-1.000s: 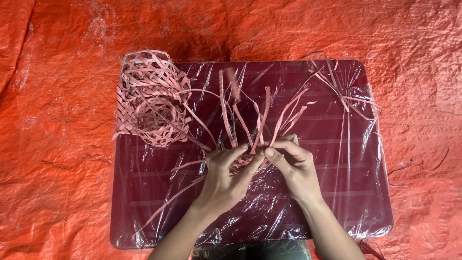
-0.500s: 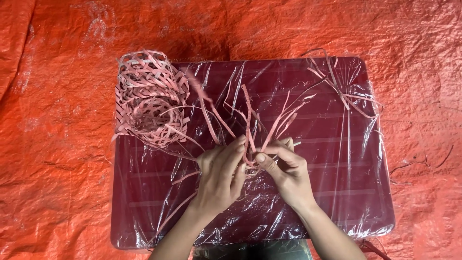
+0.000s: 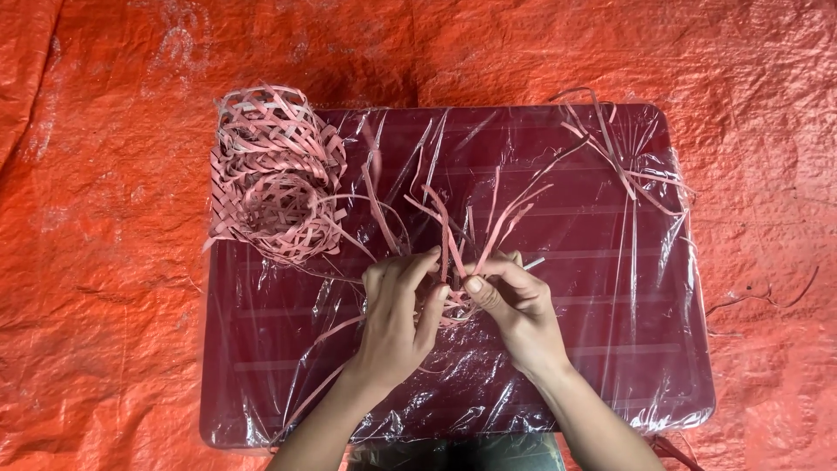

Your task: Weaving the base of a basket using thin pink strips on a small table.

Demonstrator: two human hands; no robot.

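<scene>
Looking down, I see my left hand (image 3: 397,318) and right hand (image 3: 514,305) pinching a small knot of pink strips (image 3: 453,262), fingers closed tight on it, over the middle of the dark red surface (image 3: 610,349). I think a thin strip could snap or slip loose. The woven basket (image 3: 275,174), at the surface's far left corner, looks empty.

We see bright, even daylight, glare streaking the plastic wrap (image 3: 558,174); shadows stay soft, and the thin strips (image 3: 453,227) look perhaps slightly motion-blurred.
</scene>
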